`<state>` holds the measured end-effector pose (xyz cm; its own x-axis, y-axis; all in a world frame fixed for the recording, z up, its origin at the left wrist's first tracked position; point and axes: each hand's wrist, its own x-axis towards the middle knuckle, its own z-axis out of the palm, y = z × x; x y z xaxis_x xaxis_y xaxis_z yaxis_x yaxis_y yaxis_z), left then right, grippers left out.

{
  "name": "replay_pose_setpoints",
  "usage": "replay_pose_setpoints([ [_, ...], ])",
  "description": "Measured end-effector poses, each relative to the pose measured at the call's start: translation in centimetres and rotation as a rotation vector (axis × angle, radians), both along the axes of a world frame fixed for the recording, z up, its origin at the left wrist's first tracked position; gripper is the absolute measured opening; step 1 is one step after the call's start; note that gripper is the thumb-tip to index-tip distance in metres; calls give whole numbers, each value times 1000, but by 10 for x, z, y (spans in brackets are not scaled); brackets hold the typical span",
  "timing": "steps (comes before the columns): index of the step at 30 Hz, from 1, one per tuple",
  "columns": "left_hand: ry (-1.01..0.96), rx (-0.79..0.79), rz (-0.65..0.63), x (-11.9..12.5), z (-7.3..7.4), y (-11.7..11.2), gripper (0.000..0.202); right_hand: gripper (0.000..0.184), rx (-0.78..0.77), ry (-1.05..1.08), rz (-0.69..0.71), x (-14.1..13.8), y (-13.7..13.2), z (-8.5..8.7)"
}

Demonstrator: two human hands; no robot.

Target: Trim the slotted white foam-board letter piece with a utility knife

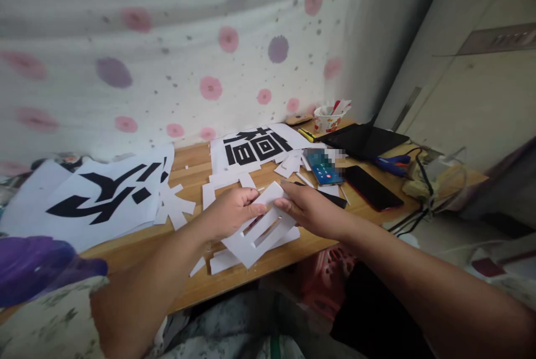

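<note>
My left hand (pixel 231 211) and my right hand (pixel 309 209) both grip a white paper cutout (pixel 260 231) with slot-shaped holes, held just above the front of the wooden table (pixel 196 172). More white paper scraps (pixel 226 261) lie under and around it. A sheet printed with a large black character (pixel 256 147) lies behind my hands, and another such sheet (pixel 104 194) lies to the left.
A lit phone (pixel 323 166), a dark phone (pixel 372 187) and a black tablet or case (pixel 363 140) lie at the right. A paper cup with utensils (pixel 330 118) stands at the back. Cables (pixel 422 191) hang off the right edge. A spotted cloth (pixel 176 57) covers the wall.
</note>
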<state>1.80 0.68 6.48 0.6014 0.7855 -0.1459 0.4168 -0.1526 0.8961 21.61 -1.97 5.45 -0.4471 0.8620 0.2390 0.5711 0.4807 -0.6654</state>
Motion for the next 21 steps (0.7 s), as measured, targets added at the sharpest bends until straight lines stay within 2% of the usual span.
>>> replay_pose_setpoints([
  [2,-15,36,40,1,0,-7,25,24,-66,79,40,7,-5,3],
  [4,-53,48,95,0,1,-14,23,32,-207,217,102,15,-11,4],
  [7,-104,57,186,-2,6,-24,23,41,-344,408,157,24,-19,0],
  [13,-151,77,278,0,9,-40,30,37,-206,482,95,19,-33,-8],
  [21,-289,33,296,7,1,-53,33,37,-166,627,-33,10,-46,-12],
])
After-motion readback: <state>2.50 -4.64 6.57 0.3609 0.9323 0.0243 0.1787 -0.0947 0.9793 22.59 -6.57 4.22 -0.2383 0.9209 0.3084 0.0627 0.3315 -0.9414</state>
